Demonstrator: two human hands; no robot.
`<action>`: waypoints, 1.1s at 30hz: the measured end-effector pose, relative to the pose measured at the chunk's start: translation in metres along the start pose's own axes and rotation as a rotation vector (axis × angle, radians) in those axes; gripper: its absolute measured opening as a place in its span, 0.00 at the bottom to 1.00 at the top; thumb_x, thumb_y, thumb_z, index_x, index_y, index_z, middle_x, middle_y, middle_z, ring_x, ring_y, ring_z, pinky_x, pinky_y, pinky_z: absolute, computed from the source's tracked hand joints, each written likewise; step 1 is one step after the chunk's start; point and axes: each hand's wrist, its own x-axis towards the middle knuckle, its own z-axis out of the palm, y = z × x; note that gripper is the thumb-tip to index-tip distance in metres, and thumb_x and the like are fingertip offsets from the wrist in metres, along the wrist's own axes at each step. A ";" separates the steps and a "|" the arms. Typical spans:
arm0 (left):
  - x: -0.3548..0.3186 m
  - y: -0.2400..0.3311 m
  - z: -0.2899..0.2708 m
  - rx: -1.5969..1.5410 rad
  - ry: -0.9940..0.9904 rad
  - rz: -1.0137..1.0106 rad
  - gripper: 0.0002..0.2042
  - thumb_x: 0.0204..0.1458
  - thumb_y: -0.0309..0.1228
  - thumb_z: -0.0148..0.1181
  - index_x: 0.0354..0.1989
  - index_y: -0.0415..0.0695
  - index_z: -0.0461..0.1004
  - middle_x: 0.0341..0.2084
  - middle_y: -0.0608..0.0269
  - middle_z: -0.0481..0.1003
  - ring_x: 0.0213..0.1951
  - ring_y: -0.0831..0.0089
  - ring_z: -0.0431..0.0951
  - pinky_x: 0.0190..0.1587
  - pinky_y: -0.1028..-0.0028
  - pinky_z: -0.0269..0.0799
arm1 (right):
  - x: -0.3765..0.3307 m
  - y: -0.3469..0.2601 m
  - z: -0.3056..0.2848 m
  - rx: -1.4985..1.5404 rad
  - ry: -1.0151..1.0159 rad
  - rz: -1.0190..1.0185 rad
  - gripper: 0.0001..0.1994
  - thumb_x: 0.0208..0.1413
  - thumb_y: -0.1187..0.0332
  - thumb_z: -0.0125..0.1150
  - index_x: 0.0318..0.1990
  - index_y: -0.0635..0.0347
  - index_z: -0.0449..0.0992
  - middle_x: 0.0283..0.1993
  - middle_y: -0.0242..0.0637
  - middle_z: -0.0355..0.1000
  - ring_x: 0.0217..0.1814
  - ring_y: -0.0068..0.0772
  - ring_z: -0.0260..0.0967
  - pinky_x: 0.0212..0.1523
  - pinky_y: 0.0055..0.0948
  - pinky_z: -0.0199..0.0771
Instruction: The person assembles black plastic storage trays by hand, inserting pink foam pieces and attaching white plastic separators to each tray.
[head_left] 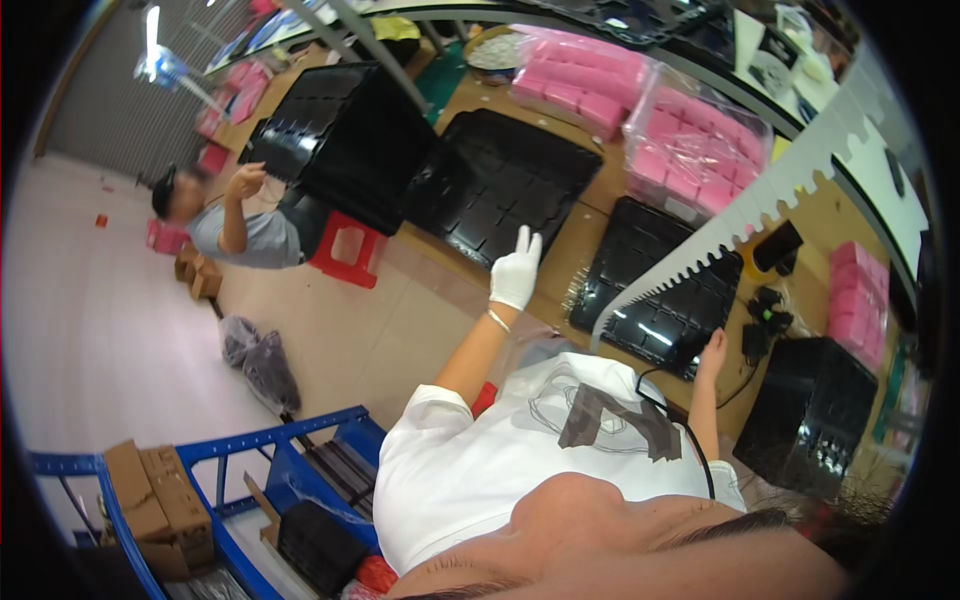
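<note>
My left hand (pixel 515 278), in a white glove, reaches over the near edge of a large black plastic tray (pixel 500 175). Two of its fingers are stretched out and apart, with nothing seen between them. My bare right hand (pixel 713 352) is at the right edge of a smaller black tray (pixel 650 275), its fingers drawn together; what they hold, if anything, is too small to make out. A long white strip with a toothed edge (pixel 730 215) crosses in front of the smaller tray, hiding part of it.
Pink blocks wrapped in clear film (pixel 695 140) lie behind the trays. A tape roll (pixel 765 255) and a black bin (pixel 810 410) are at the right. Leftward, a seated person (pixel 245 230) works by a tall black crate (pixel 350 150) and a red stool (pixel 350 250). A blue rack (pixel 230 450) stands lower left.
</note>
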 end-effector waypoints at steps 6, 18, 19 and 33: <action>0.019 0.014 0.045 -0.200 -0.027 -0.167 0.16 0.62 0.43 0.50 0.50 0.46 0.68 0.60 0.50 0.66 0.22 0.57 0.80 0.20 0.66 0.77 | -0.004 0.025 -0.012 -0.024 0.081 -0.122 0.24 0.66 0.49 0.48 0.58 0.59 0.71 0.50 0.34 0.72 0.41 0.26 0.66 0.44 0.27 0.69; 0.020 0.017 0.023 -0.343 -0.229 -0.087 0.23 0.58 0.41 0.54 0.58 0.39 0.65 0.63 0.44 0.61 0.43 0.48 0.79 0.42 0.56 0.77 | -0.049 -0.091 0.004 -0.110 0.092 -0.258 0.19 0.67 0.59 0.48 0.56 0.63 0.72 0.55 0.47 0.72 0.58 0.41 0.69 0.58 0.32 0.66; 0.021 0.020 0.025 -0.313 -0.192 -0.041 0.25 0.57 0.43 0.57 0.57 0.37 0.67 0.63 0.42 0.61 0.47 0.49 0.78 0.47 0.57 0.76 | -0.050 -0.105 0.011 -0.148 0.067 -0.263 0.18 0.66 0.60 0.50 0.55 0.62 0.73 0.53 0.47 0.73 0.54 0.41 0.71 0.55 0.33 0.69; 0.017 0.116 0.041 -1.814 -0.513 -0.645 0.12 0.60 0.35 0.59 0.43 0.38 0.78 0.29 0.70 0.76 0.27 0.87 0.68 0.28 0.84 0.62 | -0.120 -0.115 0.109 0.372 -1.061 0.190 0.10 0.62 0.67 0.58 0.42 0.66 0.77 0.40 0.39 0.78 0.41 0.25 0.76 0.46 0.24 0.75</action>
